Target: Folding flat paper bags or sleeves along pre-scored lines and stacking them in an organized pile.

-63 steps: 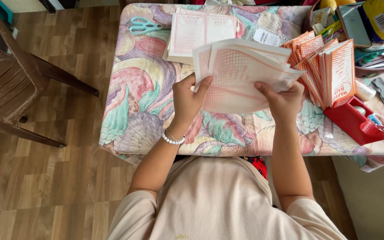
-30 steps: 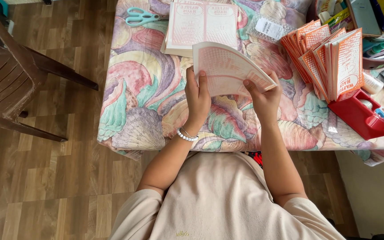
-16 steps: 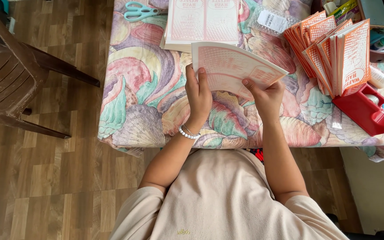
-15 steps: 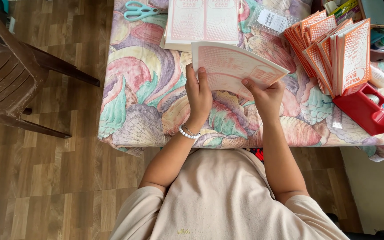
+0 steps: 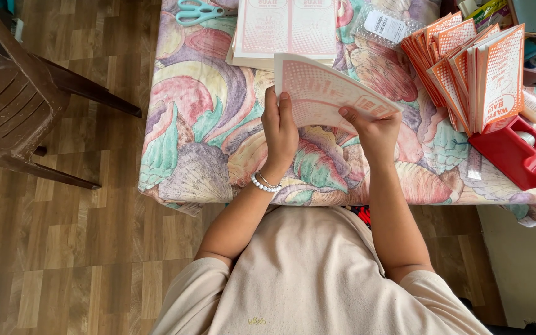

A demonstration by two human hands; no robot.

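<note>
Two seconds ago the paper (image 5: 327, 93) was spread wide and flat between both hands. Now it is folded narrower, its far edge lifted toward the stack (image 5: 286, 31). The left hand (image 5: 278, 133) has slid right along its near edge, and the right hand (image 5: 373, 127) has drawn left, closer together.

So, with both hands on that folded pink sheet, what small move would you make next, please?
Probably press the fold flat: the left hand and right hand hold the pink printed sheet bent above the flowered tablecloth, and its crease looks unpressed.
</note>
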